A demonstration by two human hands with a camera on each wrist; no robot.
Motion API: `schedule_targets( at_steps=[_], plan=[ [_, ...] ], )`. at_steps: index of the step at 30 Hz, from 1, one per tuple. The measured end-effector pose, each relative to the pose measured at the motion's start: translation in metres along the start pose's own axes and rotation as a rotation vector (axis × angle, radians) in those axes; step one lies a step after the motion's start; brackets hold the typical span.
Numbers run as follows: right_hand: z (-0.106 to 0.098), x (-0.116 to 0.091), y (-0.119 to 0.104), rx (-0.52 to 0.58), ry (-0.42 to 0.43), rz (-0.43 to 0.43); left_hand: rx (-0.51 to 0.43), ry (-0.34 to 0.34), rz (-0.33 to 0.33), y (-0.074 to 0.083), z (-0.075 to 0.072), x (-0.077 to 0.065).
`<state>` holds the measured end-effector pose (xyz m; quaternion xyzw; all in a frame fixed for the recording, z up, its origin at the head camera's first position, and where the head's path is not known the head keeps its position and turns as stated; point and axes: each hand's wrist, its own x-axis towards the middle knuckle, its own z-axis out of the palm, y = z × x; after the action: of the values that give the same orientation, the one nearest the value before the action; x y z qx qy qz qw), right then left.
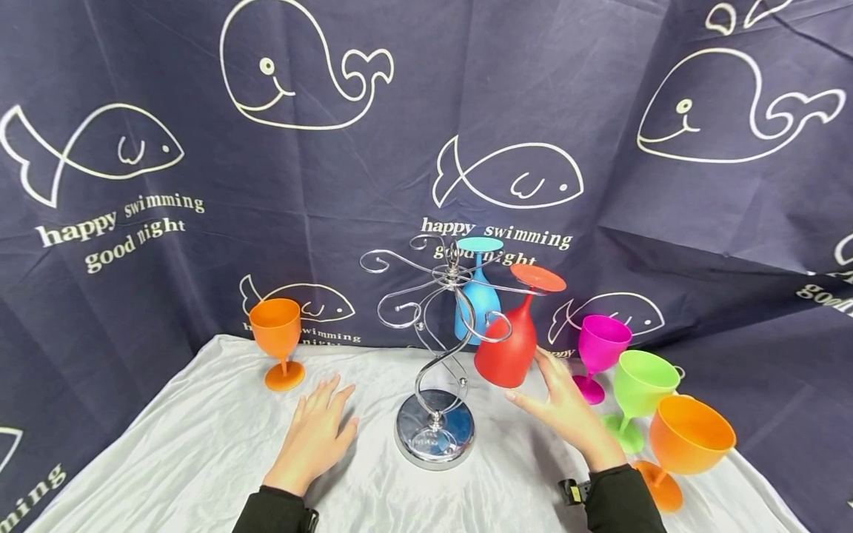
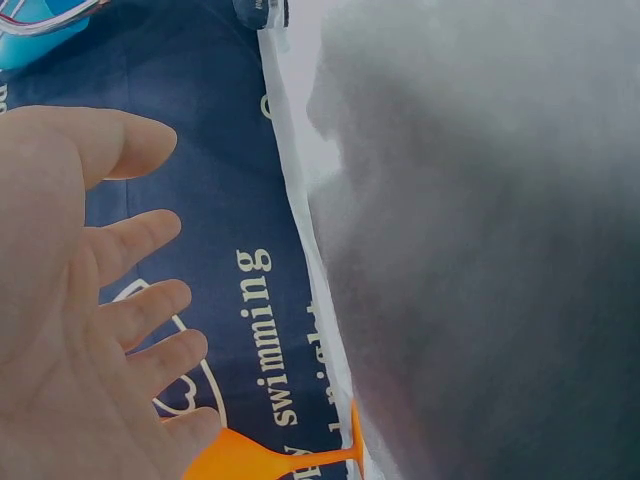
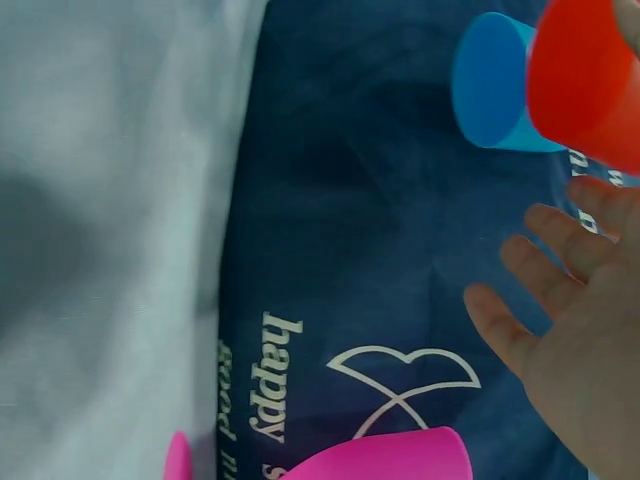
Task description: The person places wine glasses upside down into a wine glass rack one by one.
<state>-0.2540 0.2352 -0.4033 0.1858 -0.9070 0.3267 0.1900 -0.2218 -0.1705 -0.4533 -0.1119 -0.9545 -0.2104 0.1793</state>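
Note:
A chrome wire goblet rack (image 1: 443,363) with curled arms stands on a round base. A red goblet (image 1: 509,344) hangs from it upside down and tilted, its foot above a wire arm. Just behind it hangs a blue goblet (image 1: 474,303), also inverted. My right hand (image 1: 566,403) is beside the red goblet's bowl with fingers extended; in the right wrist view the fingers (image 3: 550,270) are spread and grip nothing. Whether a fingertip touches the bowl, I cannot tell. Left of the rack base, my left hand (image 1: 313,429) is over the cloth, empty, fingers loosely straight.
An orange goblet (image 1: 276,329) stands upright at the left. On the right stand a magenta goblet (image 1: 602,344), a lime green goblet (image 1: 640,385) and another orange goblet (image 1: 689,437). White cloth (image 1: 200,459) covers the table; a dark printed curtain (image 1: 413,170) hangs behind.

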Motion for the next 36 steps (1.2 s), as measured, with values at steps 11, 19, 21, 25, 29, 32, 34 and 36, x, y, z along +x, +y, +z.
schedule_targets(
  at_steps=[11, 19, 21, 25, 29, 32, 34, 36],
  plan=[
    [0.014, -0.007, 0.009, -0.141, 0.053, -0.077, 0.007, 0.000, -0.005, 0.000, 0.000, -0.001],
    [0.023, -0.018, 0.017, -0.233, 0.028, -0.006, 0.010, 0.000, -0.007, 0.001, 0.000, 0.000],
    [0.025, -0.021, 0.017, -0.253, 0.024, 0.015, 0.011, 0.000, -0.006, 0.001, 0.000, 0.000],
    [0.028, -0.024, 0.018, -0.297, 0.031, 0.020, 0.013, -0.007, -0.006, 0.001, 0.000, 0.001],
    [0.033, -0.028, 0.021, -0.322, 0.014, 0.013, 0.020, -0.006, -0.003, 0.000, 0.001, 0.001],
    [0.037, -0.030, 0.022, -0.317, 0.003, 0.018, 0.026, 0.002, -0.002, -0.002, 0.000, 0.001],
    [0.037, -0.029, 0.021, -0.310, 0.005, 0.021, 0.026, 0.011, -0.002, -0.003, 0.000, 0.001],
    [0.037, -0.028, 0.021, -0.301, 0.005, 0.022, 0.025, 0.017, -0.002, -0.003, -0.001, 0.001]
  ],
)
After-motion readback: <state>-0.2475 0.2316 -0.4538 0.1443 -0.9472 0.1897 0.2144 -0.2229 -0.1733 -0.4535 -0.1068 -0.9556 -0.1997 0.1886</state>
